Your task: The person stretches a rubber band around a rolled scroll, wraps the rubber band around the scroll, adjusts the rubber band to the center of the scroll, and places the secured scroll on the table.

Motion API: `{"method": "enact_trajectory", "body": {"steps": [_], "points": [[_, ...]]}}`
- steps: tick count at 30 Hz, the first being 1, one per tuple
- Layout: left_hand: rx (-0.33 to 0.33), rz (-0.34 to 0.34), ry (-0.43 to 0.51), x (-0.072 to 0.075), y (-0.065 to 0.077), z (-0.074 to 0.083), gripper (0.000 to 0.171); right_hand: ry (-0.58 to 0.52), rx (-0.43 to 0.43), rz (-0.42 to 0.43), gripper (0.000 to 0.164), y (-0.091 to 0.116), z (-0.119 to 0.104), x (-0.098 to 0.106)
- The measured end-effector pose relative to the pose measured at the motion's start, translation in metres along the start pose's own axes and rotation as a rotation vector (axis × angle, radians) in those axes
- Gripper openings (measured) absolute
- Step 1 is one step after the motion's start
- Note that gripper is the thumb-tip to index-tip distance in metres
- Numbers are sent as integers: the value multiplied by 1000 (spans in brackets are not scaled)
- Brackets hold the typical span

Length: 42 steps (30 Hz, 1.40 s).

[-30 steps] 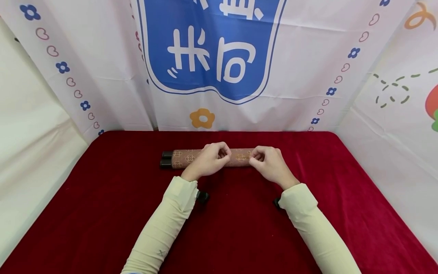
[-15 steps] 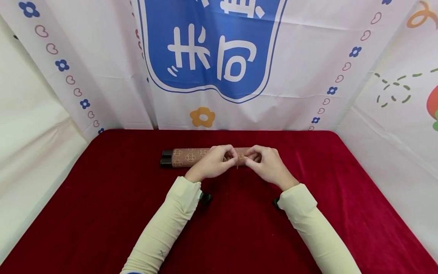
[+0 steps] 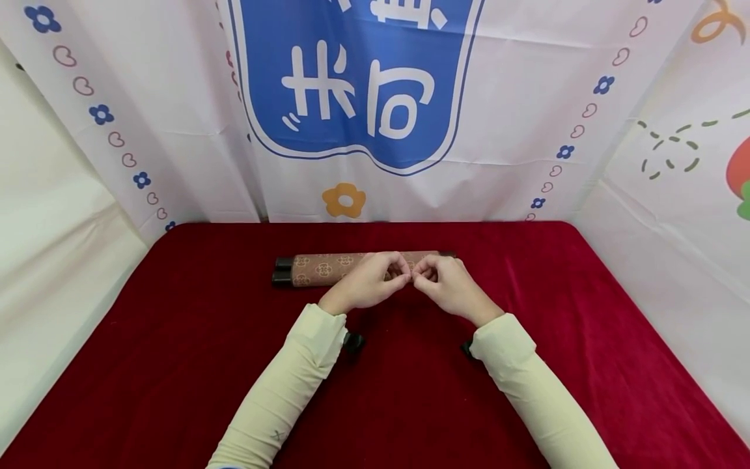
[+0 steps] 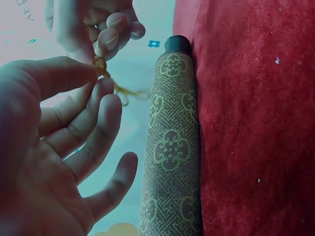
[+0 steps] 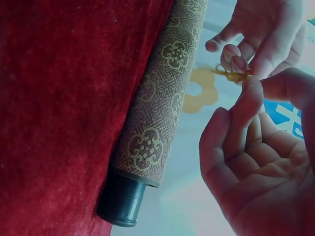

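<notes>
Left hand (image 3: 370, 281) and right hand (image 3: 451, 288) pinch the yellow cord (image 5: 236, 76) between thumb and fingertips — likely for control of thin strands — above the brocade-patterned scroll (image 3: 325, 268) lying on red cloth (image 3: 410, 404).

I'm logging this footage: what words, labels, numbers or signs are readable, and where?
"x": dark mark on the left sleeve.
Blue backdrop emblem: large white characters, partly cut off; I can't read them reliably.
Left wrist view: faint lettering at top left, too blurred to read.
Patterned roll: no text visible.
</notes>
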<state>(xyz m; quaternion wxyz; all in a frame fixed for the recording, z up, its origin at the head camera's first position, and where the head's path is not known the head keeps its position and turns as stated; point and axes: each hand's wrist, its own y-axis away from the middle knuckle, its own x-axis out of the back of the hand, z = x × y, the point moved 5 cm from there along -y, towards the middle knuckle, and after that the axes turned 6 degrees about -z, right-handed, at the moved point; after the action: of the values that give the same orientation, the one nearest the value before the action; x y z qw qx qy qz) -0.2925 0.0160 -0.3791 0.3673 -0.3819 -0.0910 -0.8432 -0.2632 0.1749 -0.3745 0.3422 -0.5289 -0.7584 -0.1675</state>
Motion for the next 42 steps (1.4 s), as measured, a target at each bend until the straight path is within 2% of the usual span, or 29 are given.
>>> {"method": "enact_trajectory", "body": {"steps": [7,15,23,26,28,33,38,42], "points": [[9,36,-8,8,5,0,7,42,-36,-32,15,0,3,-1],[75,71,-66,21,10,-6,4,130,-57,-6,8,1,11,15],[0,2,-31,6,3,-1,4,2,22,-35,10,1,3,8],[-13,8,21,4,2,1,4,-38,52,-32,10,1,-1,4],[-26,31,88,5,2,1,4,-48,70,-22,10,1,-2,3],[-45,74,250,11,5,1,6,-28,53,7,9,1,2,6],[-2,15,265,11,6,-3,6,-38,-2,55,9,2,9,13],[8,-50,255,7,5,-5,5,-150,-21,71,11,3,10,17]]}}
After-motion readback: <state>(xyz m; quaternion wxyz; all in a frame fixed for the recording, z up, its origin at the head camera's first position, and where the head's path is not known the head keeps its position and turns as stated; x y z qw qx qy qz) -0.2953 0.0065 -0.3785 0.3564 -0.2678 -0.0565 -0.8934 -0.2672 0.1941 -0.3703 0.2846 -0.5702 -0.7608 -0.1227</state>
